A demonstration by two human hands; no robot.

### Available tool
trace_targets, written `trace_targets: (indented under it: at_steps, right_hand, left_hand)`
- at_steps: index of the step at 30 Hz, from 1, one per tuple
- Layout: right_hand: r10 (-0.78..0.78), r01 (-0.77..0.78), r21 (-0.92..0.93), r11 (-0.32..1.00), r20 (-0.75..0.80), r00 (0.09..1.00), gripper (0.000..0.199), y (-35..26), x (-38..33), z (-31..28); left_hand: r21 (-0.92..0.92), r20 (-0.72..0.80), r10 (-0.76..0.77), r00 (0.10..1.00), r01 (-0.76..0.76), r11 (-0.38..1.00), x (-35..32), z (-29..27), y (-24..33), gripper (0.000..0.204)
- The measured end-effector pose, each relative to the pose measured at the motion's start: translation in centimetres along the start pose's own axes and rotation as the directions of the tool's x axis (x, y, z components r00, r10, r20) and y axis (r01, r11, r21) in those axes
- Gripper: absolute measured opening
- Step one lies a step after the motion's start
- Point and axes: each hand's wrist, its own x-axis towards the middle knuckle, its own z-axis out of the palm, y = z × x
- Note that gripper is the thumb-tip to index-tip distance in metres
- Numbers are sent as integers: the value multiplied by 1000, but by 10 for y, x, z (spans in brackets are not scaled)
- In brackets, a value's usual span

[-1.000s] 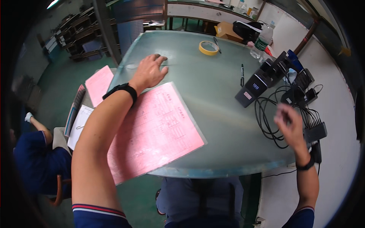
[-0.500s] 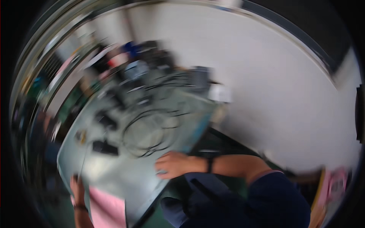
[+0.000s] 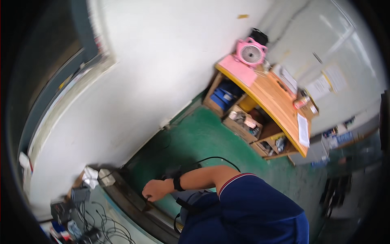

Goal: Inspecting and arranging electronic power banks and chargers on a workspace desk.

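Only my right hand (image 3: 157, 190) shows, a black band around its wrist. It is closed, its fingers curled down beside the long dark edge (image 3: 140, 209) of the table at the lower left. A small dark bit shows by the fingertips, too unclear to name. On the greenish table top (image 3: 115, 203) lie several thin black cables (image 3: 106, 225) in loose loops, to the left of the hand. My left hand is out of view.
At the upper right stands a wooden desk (image 3: 273, 101) with a pink fan (image 3: 251, 53), papers and boxes in its shelves. A white wall (image 3: 150, 77) meets the green floor (image 3: 191, 138). A black cord (image 3: 221, 157) curves behind my arm. Dark boxes (image 3: 80, 194) sit at the table's far corner.
My view has swung to the right, so the table has slid to the lower left and the wooden desk has come in. My left hand and the pink sheet have left the view.
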Motion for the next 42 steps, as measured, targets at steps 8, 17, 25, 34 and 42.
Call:
trace_targets:
  at_steps: [8, 17, 25, 34, 42]
  right_hand:
    - [270, -283, -60, 957, -168, 948, 21, 12, -86, -31]
    - [875, -927, 160, 339, 308, 373, 93, 66, -179, -18]
    - [799, -921, -229, 314, 588, 126, 88, 71, 41, -85]
    - [511, -412, -443, 796, 857, 65, 93, 97, 128, -16]
    - [443, -259, -381, 888, 860, 253, 73, 75, 148, -9]
  left_hand:
    - [-3, 28, 15, 999, -15, 1000, 68, -1, 2, 74]
    - [-311, 101, -370, 924, 382, 870, 29, -26, -66, 99]
    - [-345, 144, -515, 845, 531, 774, 9, -44, -68, 99]
    - [-345, 126, -563, 817, 568, 747, 21, -58, -32, 98]
    - [-335, 26, -549, 836, 524, 783, 19, -69, -26, 95]
